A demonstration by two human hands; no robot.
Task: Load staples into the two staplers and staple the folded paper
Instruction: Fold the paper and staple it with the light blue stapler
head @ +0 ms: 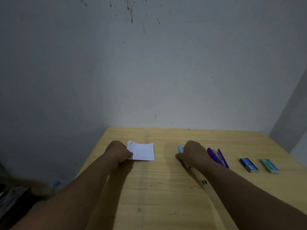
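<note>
A folded white paper (pixel 142 152) lies on the wooden table (pixel 166 188); my left hand (pixel 118 153) pinches its near left corner. My right hand (pixel 192 154) is closed over a light blue stapler (pixel 180 148), of which only the far tip and a bit of the base show. Just right of that hand lies a purple stapler (pixel 217 157), opened out, apart from my fingers. Two staple boxes sit further right: a dark blue one (pixel 248 165) and a teal one (pixel 270 165).
A small strip of staples (pixel 204 182) lies on the table beside my right forearm. The table's left edge runs diagonally past my left arm, with dark clutter on the floor below. A stained grey wall stands right behind the table.
</note>
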